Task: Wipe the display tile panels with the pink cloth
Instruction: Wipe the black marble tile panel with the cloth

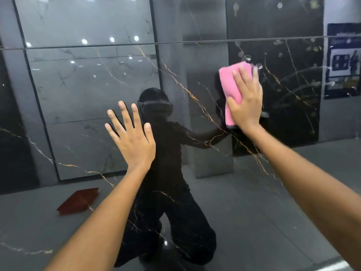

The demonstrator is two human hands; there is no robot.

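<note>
A glossy black tile panel [195,192] with gold veins fills the view and mirrors the room. The folded pink cloth [231,85] lies flat against its upper right part. My right hand [245,98] presses the cloth to the tile with straight fingers, covering the cloth's right half. My left hand [131,135] rests flat on the panel to the left, fingers spread, holding nothing. A thin horizontal joint [175,43] separates this panel from another one above [254,18].
The glossy surface reflects a kneeling person in dark clothes, grey marble panels, ceiling lights, a reddish-brown flat object [78,201] on the floor and a blue poster [343,59] at the right. Smudges and droplets [277,44] dot the tile above the cloth.
</note>
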